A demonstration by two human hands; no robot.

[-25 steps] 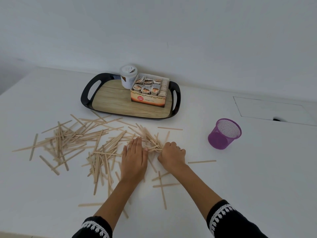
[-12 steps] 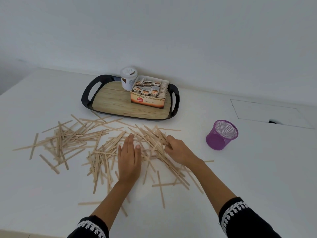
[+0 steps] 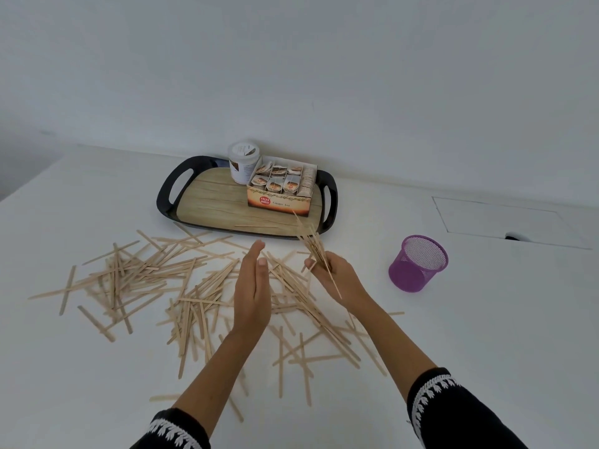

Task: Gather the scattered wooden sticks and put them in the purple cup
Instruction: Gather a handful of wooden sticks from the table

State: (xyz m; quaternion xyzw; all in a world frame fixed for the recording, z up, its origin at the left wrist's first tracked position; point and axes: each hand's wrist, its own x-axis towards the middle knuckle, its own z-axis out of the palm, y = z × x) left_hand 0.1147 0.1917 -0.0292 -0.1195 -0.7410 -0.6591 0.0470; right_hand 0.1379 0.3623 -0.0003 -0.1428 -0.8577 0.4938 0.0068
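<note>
Many thin wooden sticks point(image 3: 136, 277) lie scattered over the white table in front of me. My right hand point(image 3: 337, 280) grips a bundle of sticks point(image 3: 312, 244), raised off the table and pointing up and away. My left hand point(image 3: 254, 286) hovers edge-up beside it with straight fingers, holding nothing. The purple mesh cup point(image 3: 418, 264) stands upright to the right of my right hand, with a gap between them. I see no sticks inside it.
A black tray with a wood-look base point(image 3: 207, 202) sits at the back, carrying a white jar point(image 3: 243, 162) and an open tea box point(image 3: 282, 189). A rectangular hatch point(image 3: 505, 222) is set into the table at the far right. The wall stands close behind.
My right hand has closed on a bundle of sticks and lifted it off the table. My left hand rose from flat on the pile to edge-up above it.
</note>
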